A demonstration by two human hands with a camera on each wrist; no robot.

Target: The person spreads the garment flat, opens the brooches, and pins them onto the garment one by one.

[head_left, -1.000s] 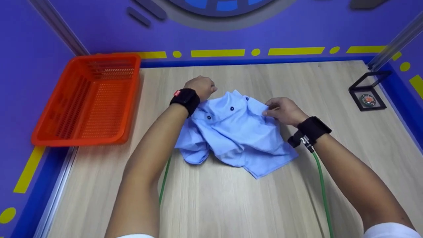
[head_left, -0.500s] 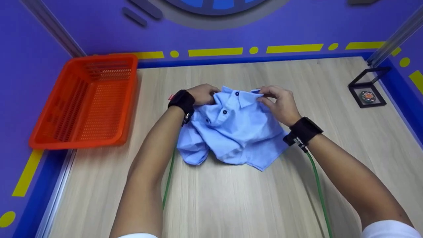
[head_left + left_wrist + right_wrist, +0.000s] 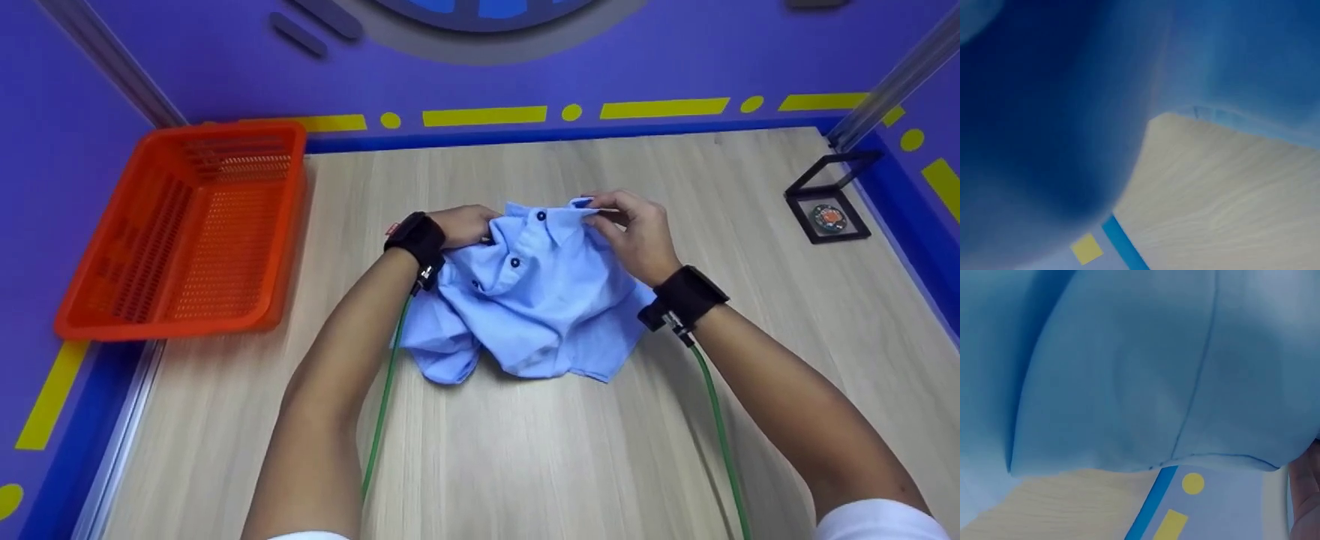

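Note:
A light blue button-up shirt [image 3: 540, 300] with dark buttons lies bunched on the wooden table, its collar end raised toward the back. My right hand [image 3: 637, 229] pinches the collar's right side between thumb and fingers. At the collar's left side, my left hand [image 3: 463, 225] grips the fabric; its fingertips are partly hidden by the cloth. Blurred blue cloth [image 3: 1072, 112] fills most of the left wrist view, with no fingers clearly visible. In the right wrist view, a seamed panel of the shirt [image 3: 1157, 382] hangs close, and part of my right hand [image 3: 1306, 495] shows at the edge.
An orange plastic basket [image 3: 289, 247] stands at the left of the table [image 3: 510, 457]. A small black frame [image 3: 829, 238] holding a round disc sits at the far right. Purple walls enclose the back and sides. Green cables [image 3: 721, 435] trail from both wristbands.
My left hand has come down from above the shirt onto the collar's left side. My right hand has shifted slightly up and left, lifting the collar, and the lower hem has drawn in.

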